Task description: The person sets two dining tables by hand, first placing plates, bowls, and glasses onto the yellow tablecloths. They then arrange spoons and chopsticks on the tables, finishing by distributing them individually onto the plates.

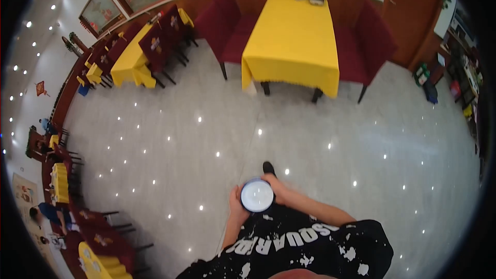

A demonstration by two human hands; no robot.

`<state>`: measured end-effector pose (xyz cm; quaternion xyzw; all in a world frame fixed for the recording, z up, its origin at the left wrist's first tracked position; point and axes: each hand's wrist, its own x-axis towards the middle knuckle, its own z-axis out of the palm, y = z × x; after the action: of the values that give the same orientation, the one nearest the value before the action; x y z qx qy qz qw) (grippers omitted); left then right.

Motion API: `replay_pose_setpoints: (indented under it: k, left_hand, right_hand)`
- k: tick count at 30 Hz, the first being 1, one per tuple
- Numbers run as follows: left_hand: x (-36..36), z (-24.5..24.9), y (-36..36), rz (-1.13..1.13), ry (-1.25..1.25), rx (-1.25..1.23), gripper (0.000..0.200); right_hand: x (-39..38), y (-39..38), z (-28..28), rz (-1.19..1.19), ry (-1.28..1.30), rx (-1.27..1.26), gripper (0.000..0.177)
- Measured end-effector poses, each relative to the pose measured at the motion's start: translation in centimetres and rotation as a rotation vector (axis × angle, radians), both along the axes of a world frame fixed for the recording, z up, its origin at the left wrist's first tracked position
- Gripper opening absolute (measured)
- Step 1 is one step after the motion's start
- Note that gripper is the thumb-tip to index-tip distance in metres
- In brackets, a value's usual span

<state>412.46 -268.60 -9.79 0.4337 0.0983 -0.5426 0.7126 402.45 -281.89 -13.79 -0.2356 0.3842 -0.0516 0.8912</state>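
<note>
A round white dish with a dark blue rim (257, 195), perhaps a bowl or a stack of them, is held in front of my black printed shirt. My left hand (236, 205) wraps round its left side. On its upper right side, my right hand (275, 187) grips the rim. Whether anything lies inside the dish is too unclear to tell.
Ahead stands a table with a yellow cloth (292, 41), between dark red chairs (230, 28). More yellow-covered tables (129, 59) line the left. People (51, 217) are at the far left. Green items (422, 74) and a cluttered shelf are at the right.
</note>
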Motion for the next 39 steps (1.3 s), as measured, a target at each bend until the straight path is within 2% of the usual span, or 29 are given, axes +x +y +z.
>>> replay_pose_setpoints:
  k: [1, 2, 4, 5, 6, 7, 9, 11, 14, 15, 16, 18, 20, 22, 25, 27, 29, 30, 32, 35, 36, 39]
  left_hand:
    - [2.9, -1.2, -3.9, -0.003, -0.015, 0.017, 0.049]
    - [5.8, -2.5, -8.3, -0.014, -0.022, 0.05, 0.049]
    - [8.9, -2.6, -13.8, -0.08, -0.01, 0.084, 0.047]
    - [11.3, -1.2, -17.3, -0.129, -0.004, 0.079, 0.044]
    - [14.2, -0.1, -22.2, -0.193, -0.023, 0.038, 0.042]
    - [16.6, 1.1, -27.1, -0.226, -0.04, 0.034, 0.039]
    - [20.1, 2.8, -35.2, -0.296, -0.079, 0.05, 0.035]
    - [24.7, 0.4, -42.4, -0.384, -0.108, 0.029, 0.032]
    - [31.1, -2.6, -54.8, -0.458, -0.171, 0.056, 0.031]
    - [33.6, -5.1, -58.3, -0.476, -0.157, 0.066, 0.031]
    - [35.2, -6.7, -61.4, -0.487, -0.142, 0.076, 0.032]
    - [38.4, -6.5, -69.5, -0.515, -0.168, 0.121, 0.039]
    - [41.9, -7.7, -77.0, -0.524, -0.233, 0.146, 0.042]
    - [45.6, -7.8, -82.8, -0.529, -0.165, 0.136, 0.039]
    - [48.3, -6.7, -90.0, -0.663, -0.147, 0.125, 0.04]
    - [52.1, -9.5, -96.8, -0.67, -0.092, 0.122, 0.039]
    - [55.2, -12.5, -102.2, -0.686, -0.013, 0.105, 0.038]
    - [54.4, -12.9, -101.1, -0.721, -0.007, 0.128, 0.038]
    - [56.5, -13.8, -105.1, -0.79, 0.015, 0.17, 0.04]
    - [57.4, -16.9, -106.0, -0.865, -0.109, 0.325, 0.041]
    - [57.3, -17.6, -106.6, -0.893, -0.16, 0.378, 0.041]
    - [57.8, -21.1, -106.1, -0.936, -0.079, 0.349, 0.041]
  right_hand:
    - [2.5, -2.9, -2.1, 0.007, 0.014, -0.102, 0.025]
    - [4.7, -7.5, 0.3, 0.081, 0.048, -0.181, 0.027]
    - [8.3, -13.1, 3.8, -0.084, 0.17, -0.02, 0.029]
    - [9.7, -15.6, 1.2, -0.089, 0.12, 0.001, 0.031]
    - [11.6, -19.7, -1.1, -0.114, 0.045, -0.014, 0.033]
    - [13.3, -22.7, -0.1, -0.26, 0.034, -0.053, 0.029]
    - [16.7, -29.4, 2.6, -0.362, 0.068, -0.116, 0.029]
    - [20.0, -35.7, 4.4, -0.451, 0.132, -0.156, 0.029]
    - [26.1, -46.7, -1.8, -0.46, 0.04, -0.156, 0.031]
    - [28.8, -50.0, -7.2, -0.485, 0.109, -0.312, 0.034]
    - [30.5, -53.1, -8.8, -0.506, 0.138, -0.299, 0.036]
    - [33.9, -60.8, -8.3, -0.556, 0.058, -0.08, 0.037]
    - [37.2, -68.5, -5.5, -0.583, 0.043, -0.007, 0.037]
    - [40.5, -74.0, -4.5, -0.588, -0.015, -0.076, 0.037]
    - [44.2, -79.7, -6.9, -0.586, 0.136, -0.059, 0.037]
    - [47.8, -86.0, -9.5, -0.617, 0.115, 0.002, 0.038]
    - [50.7, -90.9, -11.4, -0.656, 0.106, 0.059, 0.039]
    - [49.8, -89.5, -11.3, -0.68, 0.169, 0.051, 0.039]
    - [52.1, -92.8, -13.0, -0.725, 0.308, 0.035, 0.04]
    - [52.8, -93.8, -13.3, -0.747, 0.471, 0.136, 0.041]
    - [52.9, -94.4, -13.2, -0.747, 0.566, 0.094, 0.042]
    - [53.5, -94.1, -12.5, -0.727, 0.776, -0.004, 0.043]
